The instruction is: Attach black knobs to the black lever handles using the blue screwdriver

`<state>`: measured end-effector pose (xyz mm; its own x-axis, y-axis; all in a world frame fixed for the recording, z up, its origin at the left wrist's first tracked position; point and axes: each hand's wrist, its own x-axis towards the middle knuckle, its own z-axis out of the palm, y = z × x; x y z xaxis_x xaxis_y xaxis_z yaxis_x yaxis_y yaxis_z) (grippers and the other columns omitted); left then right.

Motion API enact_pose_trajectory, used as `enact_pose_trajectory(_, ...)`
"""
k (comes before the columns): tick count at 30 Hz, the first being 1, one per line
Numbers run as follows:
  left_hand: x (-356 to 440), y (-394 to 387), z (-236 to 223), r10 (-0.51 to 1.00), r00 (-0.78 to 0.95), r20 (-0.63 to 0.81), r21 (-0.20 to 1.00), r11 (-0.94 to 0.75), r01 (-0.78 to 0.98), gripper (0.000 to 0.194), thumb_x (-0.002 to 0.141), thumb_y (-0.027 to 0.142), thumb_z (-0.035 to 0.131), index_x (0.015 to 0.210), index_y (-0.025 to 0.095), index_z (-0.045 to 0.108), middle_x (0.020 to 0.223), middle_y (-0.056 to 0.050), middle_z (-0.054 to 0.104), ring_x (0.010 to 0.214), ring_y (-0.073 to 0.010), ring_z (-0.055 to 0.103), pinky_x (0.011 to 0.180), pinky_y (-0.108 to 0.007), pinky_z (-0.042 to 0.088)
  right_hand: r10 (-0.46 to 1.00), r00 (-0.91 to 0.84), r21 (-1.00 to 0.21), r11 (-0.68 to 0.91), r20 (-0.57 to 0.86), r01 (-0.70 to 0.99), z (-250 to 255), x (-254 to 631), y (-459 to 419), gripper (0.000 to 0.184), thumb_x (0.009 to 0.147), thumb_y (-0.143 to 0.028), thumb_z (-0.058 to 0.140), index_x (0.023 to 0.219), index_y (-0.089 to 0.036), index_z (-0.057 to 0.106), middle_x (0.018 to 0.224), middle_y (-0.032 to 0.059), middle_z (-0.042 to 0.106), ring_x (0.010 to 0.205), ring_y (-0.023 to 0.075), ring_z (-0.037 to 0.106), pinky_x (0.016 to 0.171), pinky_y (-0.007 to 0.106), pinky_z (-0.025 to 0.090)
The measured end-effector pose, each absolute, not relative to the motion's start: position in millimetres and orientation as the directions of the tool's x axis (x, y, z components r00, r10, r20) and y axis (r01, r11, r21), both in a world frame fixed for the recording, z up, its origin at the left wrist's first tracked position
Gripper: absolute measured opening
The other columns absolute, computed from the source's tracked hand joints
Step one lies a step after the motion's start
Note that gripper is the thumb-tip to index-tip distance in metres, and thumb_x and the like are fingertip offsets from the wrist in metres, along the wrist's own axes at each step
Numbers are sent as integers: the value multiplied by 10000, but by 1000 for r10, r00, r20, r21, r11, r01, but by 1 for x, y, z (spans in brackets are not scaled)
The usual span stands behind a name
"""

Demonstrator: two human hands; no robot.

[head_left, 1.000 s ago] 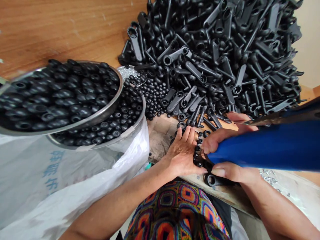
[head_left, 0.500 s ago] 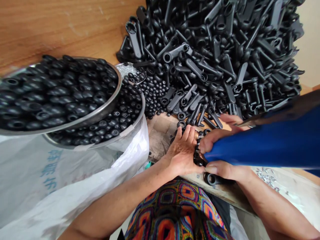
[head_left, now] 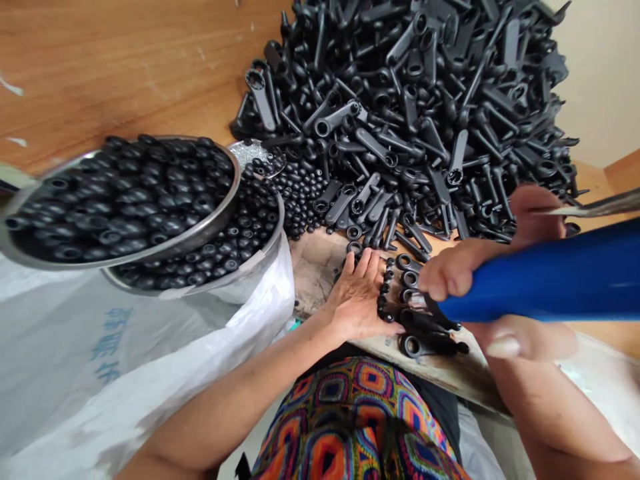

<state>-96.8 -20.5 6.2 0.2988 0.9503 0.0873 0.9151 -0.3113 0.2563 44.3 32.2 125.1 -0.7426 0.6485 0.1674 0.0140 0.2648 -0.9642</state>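
Observation:
My left hand (head_left: 357,297) lies flat and open on a worn board (head_left: 440,377), fingers stretched beside a short row of black plastic levers (head_left: 417,323). My right hand (head_left: 493,280) is wrapped round a blue tool handle (head_left: 550,277), lifted above the row and blurred by motion. A big heap of the same black levers (head_left: 425,113) fills the table behind. Small black beads (head_left: 303,190) lie at the foot of the heap.
Two metal bowls of black ring-shaped caps stand at left, the upper bowl (head_left: 30,257) resting partly over the lower bowl (head_left: 255,267), on a white sack (head_left: 125,360). A wooden tabletop (head_left: 125,67) lies behind. My patterned clothing (head_left: 360,420) is at the bottom.
My right hand with the blue handle has risen up and to the right, off the row of levers. More levers in the row now show. My left hand has stayed flat.

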Motion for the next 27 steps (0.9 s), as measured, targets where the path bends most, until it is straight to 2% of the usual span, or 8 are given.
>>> enact_pose_trajectory(4,-95,-21,2,952,295,79,260,-305,916,969,643,805,366,1355,148,350,1439,-146,309,1342,-374,137,1062,-547,75,629,-753,-975,206,196,-82,120,53,31,322,549,-413,744,692,-230,522,609,-14,505,549,160,518,542,325,468)
enact_pose_trajectory(8,-94,-23,-6,961,267,72,289,-276,917,965,635,811,367,1363,178,347,1419,-122,355,1345,-354,152,1069,-523,108,616,-768,-984,122,179,-131,105,46,28,317,545,-404,746,677,-226,518,613,-11,491,556,157,495,464,284,402)
enact_pose_trajectory(11,-94,-23,-12,965,254,59,309,-260,915,973,627,822,355,1371,195,339,1405,-111,382,1344,-352,161,1071,-520,119,593,-792,-989,92,146,-114,100,43,28,338,538,-409,757,686,-219,519,616,-15,479,531,132,455,426,251,335)
enact_pose_trajectory(13,-94,-22,-10,965,259,49,310,-261,914,967,626,821,359,1373,207,334,1403,-103,387,1341,-354,168,1069,-519,127,579,-808,-993,84,113,-79,100,43,29,363,543,-443,752,695,-212,515,619,-15,481,524,122,434,437,250,329)
enact_pose_trajectory(18,-96,-19,5,951,308,31,277,-304,912,891,673,760,396,1376,217,322,1418,-105,362,1330,-356,200,1054,-523,153,560,-820,-978,206,117,1,102,42,31,365,549,-474,734,634,-208,499,629,5,500,562,138,455,509,277,381)
enact_pose_trajectory(23,-96,-19,-1,951,302,64,291,-307,906,887,671,759,394,1367,214,330,1406,-121,377,1319,-350,231,1034,-528,187,528,-843,-966,257,108,37,100,42,34,335,571,-452,709,637,-211,487,558,-24,477,475,110,425,418,239,346)
enact_pose_trajectory(27,-94,-19,-14,956,283,78,318,-292,902,899,639,798,380,1348,244,358,1395,-106,396,1311,-350,252,1026,-537,191,477,-872,-957,286,106,41,98,41,36,300,574,-401,713,636,-212,487,539,-39,472,468,108,438,402,230,345)
